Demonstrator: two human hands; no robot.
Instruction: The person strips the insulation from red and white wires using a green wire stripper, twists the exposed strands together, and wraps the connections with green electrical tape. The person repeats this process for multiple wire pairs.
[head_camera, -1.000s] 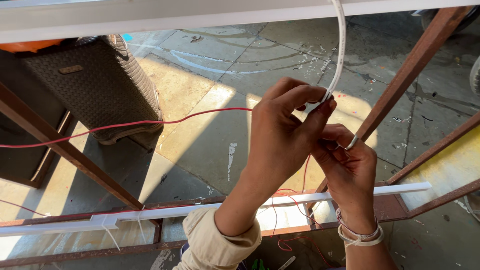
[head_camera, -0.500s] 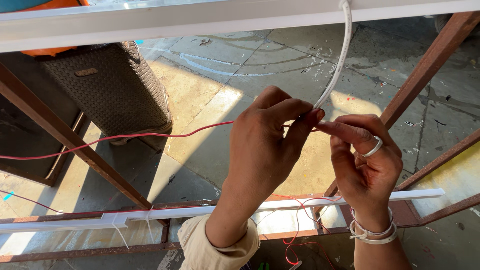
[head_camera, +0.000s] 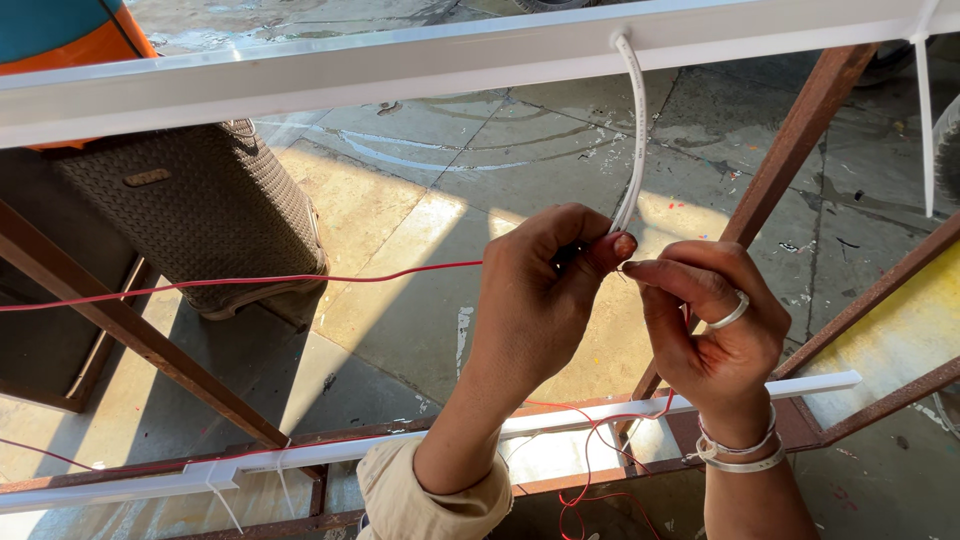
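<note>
My left hand (head_camera: 540, 300) pinches the lower end of a white cable (head_camera: 634, 130) that hangs from a hole in the white bar (head_camera: 420, 65) across the top. A thin red wire (head_camera: 250, 282) runs from the left edge into that same pinch. My right hand (head_camera: 715, 320), with a ring and bangles, meets the left fingertips and pinches the wire ends between thumb and forefinger. More red wire (head_camera: 590, 450) loops below the hands.
Rusty brown metal frame bars (head_camera: 800, 130) cross the view, with a white strip (head_camera: 600, 415) tied along the lower bar. A brown woven bin (head_camera: 200, 210) stands on the concrete floor at left. A white zip tie (head_camera: 925, 120) hangs at right.
Both hands have shifted slightly down and right while staying joined at the cable end. The right hand's fingers have turned so the ring shows on top.
</note>
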